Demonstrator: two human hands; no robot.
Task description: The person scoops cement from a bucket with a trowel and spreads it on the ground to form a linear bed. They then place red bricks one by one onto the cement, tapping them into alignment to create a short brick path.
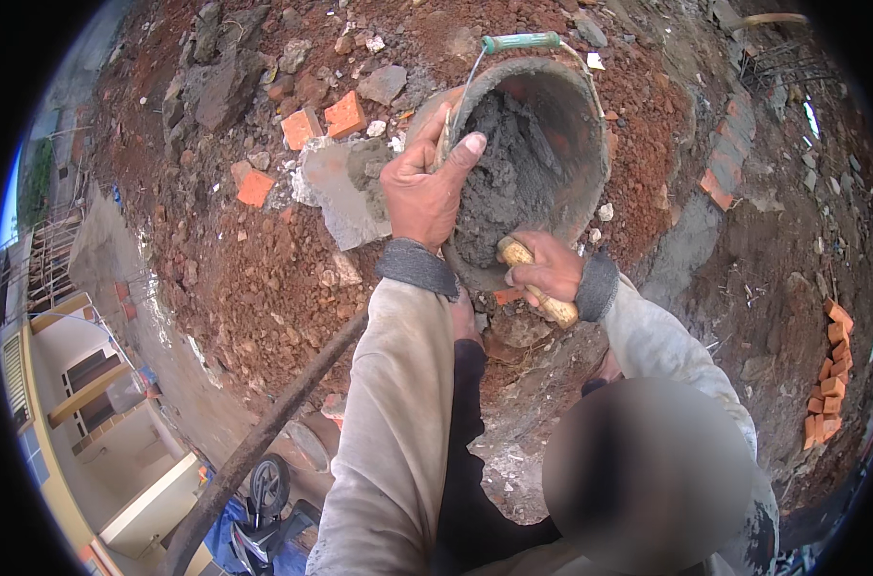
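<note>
Two grips: left hand closed on the left rim of a round, grey-crusted bucket; right hand wrapped around a pale wooden handle, slanting up-left toward wet grey mortar inside.

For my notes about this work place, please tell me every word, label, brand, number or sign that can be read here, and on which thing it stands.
None: no text can be read in this head view.
Bucket gripped at its rim by the left hand: no readable marking.
Pale handle in the right hand: no readable marking.
Motorbike and building: too small to tell.
</note>
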